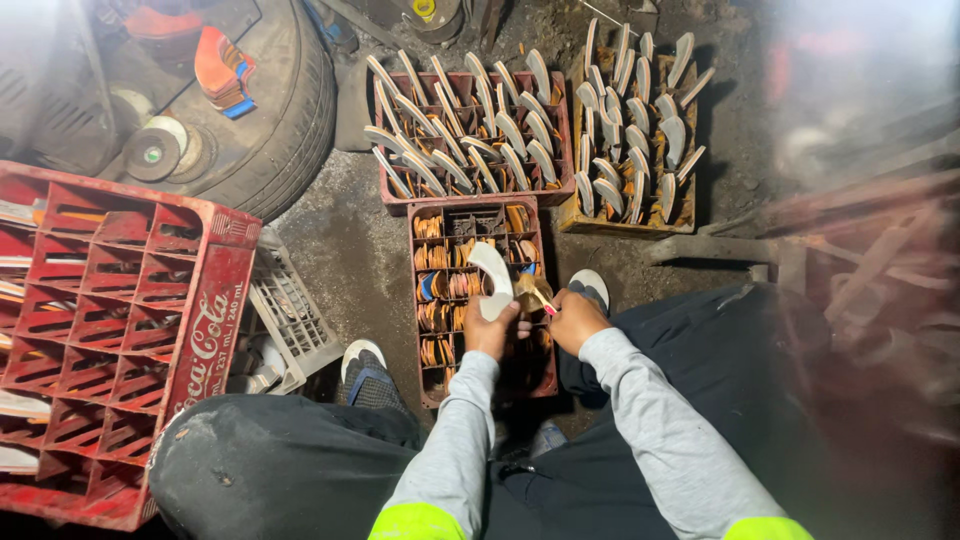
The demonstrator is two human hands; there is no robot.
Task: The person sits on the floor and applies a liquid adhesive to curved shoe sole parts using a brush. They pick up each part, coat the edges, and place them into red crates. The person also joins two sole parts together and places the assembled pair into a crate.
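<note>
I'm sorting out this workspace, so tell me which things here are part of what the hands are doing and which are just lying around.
In use:
- left hand holding a curved pale blade
- right hand with a small brush
- crate of brown pieces under the hands
- two crates of upright blades, probably

Lying about:
- empty red crate
- tyre
- grinding discs
- grey crate
</note>
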